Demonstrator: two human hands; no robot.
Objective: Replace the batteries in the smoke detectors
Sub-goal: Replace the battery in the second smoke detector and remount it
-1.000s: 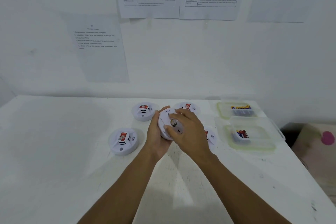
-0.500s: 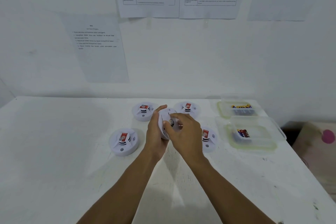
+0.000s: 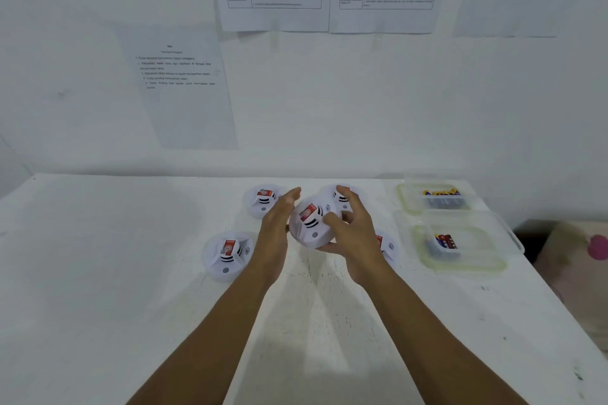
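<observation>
A white round smoke detector (image 3: 311,223) with a red label is held just above the table, its face turned up toward me. My right hand (image 3: 355,233) curls round its right side, thumb underneath. My left hand (image 3: 276,223) lies against its left edge with straight fingers, slightly blurred. Other detectors lie on the table: one at the front left (image 3: 228,255), one at the back left (image 3: 263,200), one at the back (image 3: 343,199) partly behind my fingers, and one on the right (image 3: 388,248) partly behind my right hand.
Two clear plastic containers stand at the right of the white table (image 3: 131,273): the far one (image 3: 403,199) and the near one (image 3: 473,268) each hold batteries. Printed sheets hang on the wall behind. The table's right edge drops off beside a pink object (image 3: 579,260).
The held detector has turned over: its back faced me with my right fingers at its centre, now its labelled front shows. My left fingers have straightened and both hands have spread apart.
</observation>
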